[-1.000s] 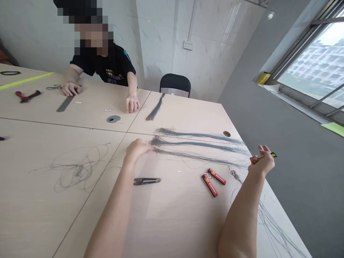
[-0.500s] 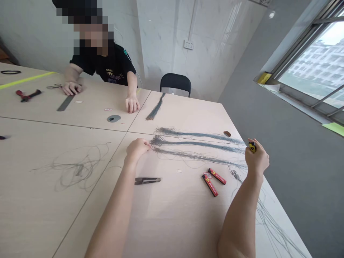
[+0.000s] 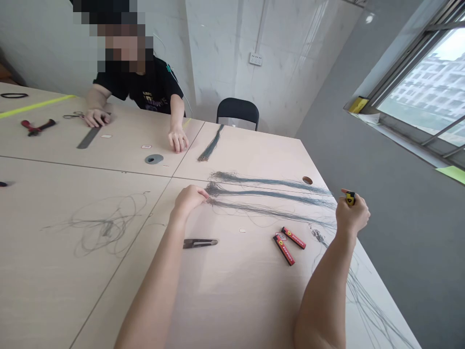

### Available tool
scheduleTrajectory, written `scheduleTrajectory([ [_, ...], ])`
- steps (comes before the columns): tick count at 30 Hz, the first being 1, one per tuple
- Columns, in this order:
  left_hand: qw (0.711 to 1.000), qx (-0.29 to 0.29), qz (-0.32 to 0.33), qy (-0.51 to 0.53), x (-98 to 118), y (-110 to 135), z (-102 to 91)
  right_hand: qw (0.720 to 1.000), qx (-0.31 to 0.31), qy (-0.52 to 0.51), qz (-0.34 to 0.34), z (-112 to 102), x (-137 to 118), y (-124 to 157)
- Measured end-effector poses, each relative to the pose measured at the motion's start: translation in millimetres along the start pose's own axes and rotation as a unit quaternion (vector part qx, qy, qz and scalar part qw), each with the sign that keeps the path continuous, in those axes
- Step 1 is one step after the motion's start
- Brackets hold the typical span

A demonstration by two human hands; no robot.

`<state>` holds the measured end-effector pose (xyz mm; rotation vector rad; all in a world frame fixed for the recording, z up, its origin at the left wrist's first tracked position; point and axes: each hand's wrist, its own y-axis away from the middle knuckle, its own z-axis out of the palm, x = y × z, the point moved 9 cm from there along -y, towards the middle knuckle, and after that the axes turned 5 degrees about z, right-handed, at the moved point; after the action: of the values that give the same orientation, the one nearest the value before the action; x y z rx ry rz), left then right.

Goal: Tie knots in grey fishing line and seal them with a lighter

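My left hand [image 3: 191, 199] is closed in a pinch at the tangled left ends of the bundles, seemingly on a fine strand too thin to see clearly. Three long bundles of thin blue-grey strands lie side by side: an upper bundle [image 3: 271, 182], a middle bundle [image 3: 263, 193] and a lower bundle [image 3: 261, 209]. Past their right ends, near the table edge, my right hand [image 3: 352, 215] is wrapped round a yellow and black lighter [image 3: 350, 198]. Below them rest two red lighters [image 3: 293, 238] and dark thread snips [image 3: 201, 243].
Across the table [image 3: 225, 300] a person in a black shirt rests one hand on a steel ruler [image 3: 89, 138]. Another bundle [image 3: 210, 144] lies at the back. Loose strands [image 3: 105, 225] are tangled at left, and more strands [image 3: 366, 291] hang near the right edge. Red-handled pliers [image 3: 37, 128] lie far left.
My right hand has shifted slightly right and up with the lighter. My left hand has moved a little to the right along the bundle ends.
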<state>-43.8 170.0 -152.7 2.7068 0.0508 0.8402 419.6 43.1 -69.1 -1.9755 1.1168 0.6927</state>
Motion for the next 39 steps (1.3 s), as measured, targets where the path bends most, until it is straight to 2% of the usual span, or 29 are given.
scheduleTrajectory([
  [3, 1.000, 0.008, 0.029, -0.001, 7.2, -1.8, -0.1, 1.000, 0.018, -0.007, 0.017, -4.3, 1.5, 0.3],
  [10, 0.995, -0.032, 0.093, -0.012, 20.3, -3.7, 10.6, 0.999, 0.024, -0.019, 0.033, -5.0, 5.4, -0.4],
  [19, 0.994, -0.031, 0.097, -0.041, 25.0, -1.0, 9.1, 0.998, 0.028, -0.032, 0.044, -4.2, 8.3, -2.3],
  [25, 0.989, -0.063, 0.116, -0.065, 34.9, 3.1, 17.7, 0.996, 0.034, -0.065, 0.054, -7.3, 8.2, -3.2],
  [33, 0.986, -0.073, 0.112, -0.096, 39.9, 5.9, 23.8, 0.991, 0.041, -0.110, 0.061, -7.1, 14.1, -6.5],
  [39, 0.987, -0.059, 0.111, -0.096, 43.9, 9.1, 19.6, 0.992, 0.040, -0.103, 0.062, -8.1, 14.1, -7.3],
])
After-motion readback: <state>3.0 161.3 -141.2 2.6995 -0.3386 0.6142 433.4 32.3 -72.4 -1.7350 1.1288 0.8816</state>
